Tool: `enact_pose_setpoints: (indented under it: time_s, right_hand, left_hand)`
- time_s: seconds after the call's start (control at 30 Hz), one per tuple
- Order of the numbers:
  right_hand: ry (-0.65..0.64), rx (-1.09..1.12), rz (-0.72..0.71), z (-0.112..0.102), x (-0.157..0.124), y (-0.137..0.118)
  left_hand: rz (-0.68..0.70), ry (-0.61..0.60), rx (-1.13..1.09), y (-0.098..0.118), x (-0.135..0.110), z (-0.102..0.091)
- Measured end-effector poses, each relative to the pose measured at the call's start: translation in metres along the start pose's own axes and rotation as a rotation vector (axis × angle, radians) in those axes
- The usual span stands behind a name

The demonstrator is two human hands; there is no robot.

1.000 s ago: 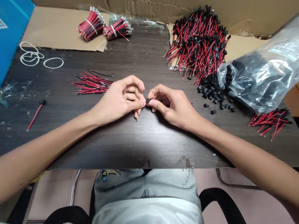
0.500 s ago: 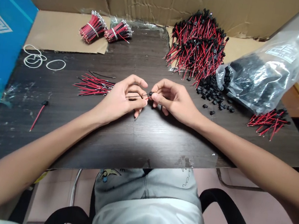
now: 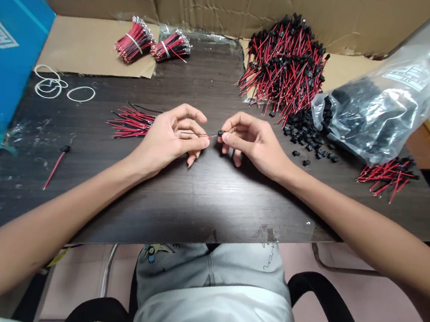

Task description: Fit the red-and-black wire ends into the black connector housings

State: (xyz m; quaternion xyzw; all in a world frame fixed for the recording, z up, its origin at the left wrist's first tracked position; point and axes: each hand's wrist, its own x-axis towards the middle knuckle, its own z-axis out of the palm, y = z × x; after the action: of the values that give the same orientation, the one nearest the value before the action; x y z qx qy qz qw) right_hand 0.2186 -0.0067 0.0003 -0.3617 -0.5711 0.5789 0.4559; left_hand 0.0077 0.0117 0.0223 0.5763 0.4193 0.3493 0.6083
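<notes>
Over the middle of the dark table, my left hand (image 3: 181, 135) pinches a thin dark wire (image 3: 190, 133) between thumb and fingers. My right hand (image 3: 247, 140) grips a small black connector housing (image 3: 220, 134) at its fingertips. A short stretch of wire spans the gap between the hands and meets the housing; whether it is fully seated I cannot tell. Just left of my left hand lies a loose bunch of red and black wires (image 3: 131, 122). Loose black housings (image 3: 306, 133) are scattered to the right of my right hand.
A big heap of wired connectors (image 3: 285, 67) lies at the back, beside a clear plastic bag (image 3: 388, 110) of housings. Two banded wire bundles (image 3: 134, 40) sit on cardboard. Rubber bands (image 3: 81, 94), a single wired connector (image 3: 56, 166) and red wires (image 3: 385, 178) lie around the sides.
My hands have drawn slightly apart, the left one shifting a little leftward. More wire now shows between them, and the housing in my right hand is more visible.
</notes>
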Motion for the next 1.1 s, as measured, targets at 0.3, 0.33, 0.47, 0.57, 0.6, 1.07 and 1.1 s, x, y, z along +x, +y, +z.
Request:
enact_pose_setpoints:
  time_s: [0.3, 0.33, 0.47, 0.57, 0.6, 1.07, 1.1]
  right_hand:
    - [-0.033, -0.089, 0.032, 0.000, -0.002, -0.001]
    - [-0.036, -0.098, 0.028, 0.000, -0.002, 0.000]
    - [-0.034, -0.166, -0.005, 0.000, -0.003, 0.001]
    - [-0.034, -0.246, -0.047, 0.001, -0.003, 0.001]
    - [-0.035, -0.270, -0.066, 0.001, -0.003, 0.001]
    - [0.030, -0.544, -0.214, 0.004, -0.009, 0.000]
    - [0.031, -0.555, -0.215, 0.005, -0.009, -0.001]
  left_hand:
    - [0.073, 0.018, 0.070, 0.002, -0.002, 0.000]
    - [0.080, 0.026, 0.080, 0.002, -0.003, 0.000]
    - [0.131, 0.074, 0.161, 0.002, -0.005, 0.003]
    - [0.190, 0.126, 0.255, 0.001, -0.008, 0.005]
    - [0.210, 0.143, 0.290, 0.001, -0.010, 0.006]
    - [0.397, 0.203, 0.580, 0.001, -0.019, 0.007]
    - [0.393, 0.199, 0.565, 0.001, -0.019, 0.008]
